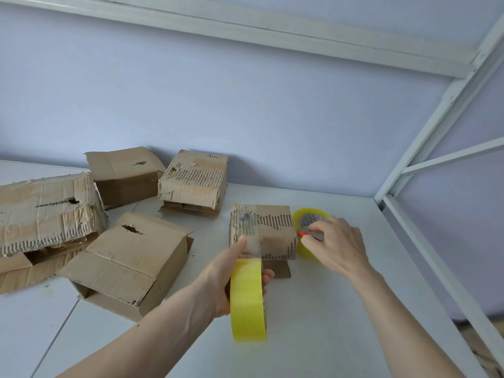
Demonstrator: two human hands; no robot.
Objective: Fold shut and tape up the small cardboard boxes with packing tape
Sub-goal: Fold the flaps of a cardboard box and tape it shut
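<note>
A small worn cardboard box (pixel 275 233) stands on the white table (pixel 341 323), with a strip of clear tape running from its top down its front. My left hand (pixel 234 271) grips a yellow roll of packing tape (pixel 247 298) just below the box, thumb against the box's front. The strip joins this roll. My right hand (pixel 335 244) reaches over a second yellow tape roll (pixel 306 222) to the right of the box. Its fingertips pinch a small red-tipped cutter (pixel 305 234) that lies on that roll.
Several other battered cardboard boxes lie to the left: a long one (pixel 46 214), one nearer me (pixel 131 263), and two by the wall (pixel 125 173) (pixel 195 181). A white metal frame (pixel 425 165) borders the table on the right. A blue wall stands behind.
</note>
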